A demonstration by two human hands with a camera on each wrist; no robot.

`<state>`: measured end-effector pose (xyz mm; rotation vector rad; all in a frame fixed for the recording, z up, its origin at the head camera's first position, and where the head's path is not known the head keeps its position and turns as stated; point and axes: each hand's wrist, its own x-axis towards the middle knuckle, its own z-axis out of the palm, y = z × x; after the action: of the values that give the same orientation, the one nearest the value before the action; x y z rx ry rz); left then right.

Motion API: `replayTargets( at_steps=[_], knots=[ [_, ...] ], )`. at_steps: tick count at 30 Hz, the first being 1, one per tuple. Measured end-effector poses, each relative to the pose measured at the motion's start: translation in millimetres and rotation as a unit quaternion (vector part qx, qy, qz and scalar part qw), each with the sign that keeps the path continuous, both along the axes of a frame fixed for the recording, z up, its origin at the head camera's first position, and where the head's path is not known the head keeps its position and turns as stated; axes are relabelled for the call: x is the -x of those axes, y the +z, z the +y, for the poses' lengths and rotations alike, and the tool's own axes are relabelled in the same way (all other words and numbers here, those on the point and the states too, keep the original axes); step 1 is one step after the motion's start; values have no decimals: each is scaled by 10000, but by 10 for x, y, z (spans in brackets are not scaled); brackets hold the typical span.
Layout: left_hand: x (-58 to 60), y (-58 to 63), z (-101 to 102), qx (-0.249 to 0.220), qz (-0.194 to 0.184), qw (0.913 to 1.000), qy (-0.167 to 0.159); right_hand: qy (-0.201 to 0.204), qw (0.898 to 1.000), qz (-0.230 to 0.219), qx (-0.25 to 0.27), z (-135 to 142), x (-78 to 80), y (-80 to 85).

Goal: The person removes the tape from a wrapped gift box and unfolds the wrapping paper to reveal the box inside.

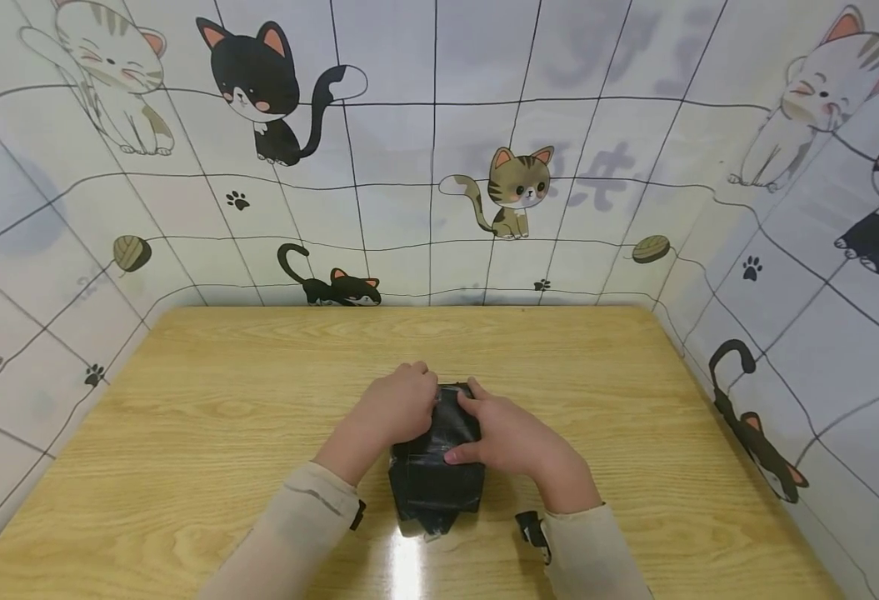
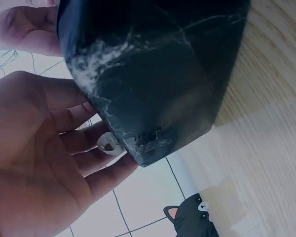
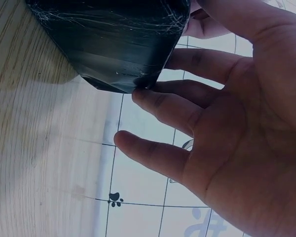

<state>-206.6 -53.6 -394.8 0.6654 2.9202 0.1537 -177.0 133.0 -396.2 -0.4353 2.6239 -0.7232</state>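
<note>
A black box (image 1: 439, 485) with a shiny, creased covering and pale scuffs stands on the table between both hands. A pointed flap sticks out at its near end. My left hand (image 1: 402, 406) grips the far left edge with bent fingers. In the left wrist view, a small curl of clear tape (image 2: 119, 149) sits between those fingers and the box edge. From the right, my right hand (image 1: 516, 437) holds the box, with its thumb lying over the top. The right wrist view shows fingertips at the box's lower corner and the little finger (image 3: 148, 153) sticking out free of it.
The wooden table (image 1: 259, 358) runs back to a wall covering (image 1: 409, 167) printed with cats and grid lines, which also encloses both sides. Dark straps (image 1: 532, 533) are worn at both wrists by the sleeve cuffs. A bright glare lies on the wood before the box.
</note>
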Motion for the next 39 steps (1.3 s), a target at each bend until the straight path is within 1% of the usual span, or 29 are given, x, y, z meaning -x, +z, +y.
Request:
replayTargets(
  at_steps=[3, 7, 10, 13, 16, 20, 25, 27, 33, 36, 39],
  knots=[
    [-20, 2, 17, 157, 117, 9998, -93, 5, 10000, 17, 2, 9, 1, 0],
    [-8, -27, 10, 235, 341, 9988, -252, 5, 10000, 11, 6, 10, -2, -1],
    [35, -52, 9, 286, 548, 9975, -352, 2, 10000, 11, 0, 9, -5, -4],
    [101, -63, 11, 289, 671, 9967, -350, 11, 10000, 18, -8, 12, -6, -6],
    [169, -48, 13, 229, 627, 9973, -308, 28, 10000, 19, 11, 20, -4, -9],
    [252, -7, 18, 156, 558, 9977, -350, 34, 10000, 3, 47, 27, -2, -7],
    [350, 8, 21, 248, 574, 9971, -443, 17, 10000, -6, 42, 31, -1, -8],
    [401, 4, 16, 226, 561, 9973, -419, 9, 10000, 11, 27, 30, 1, -11],
    [593, -10, -31, 22, 552, 9983, -190, 24, 10000, 35, -7, 24, 0, -8],
    [680, 12, -58, -164, 381, 9991, -41, 5, 10000, 31, -4, 23, -2, -10],
    [735, 64, -79, -401, 129, 9991, 103, 0, 10000, 41, -7, 23, 0, -15]
  ],
)
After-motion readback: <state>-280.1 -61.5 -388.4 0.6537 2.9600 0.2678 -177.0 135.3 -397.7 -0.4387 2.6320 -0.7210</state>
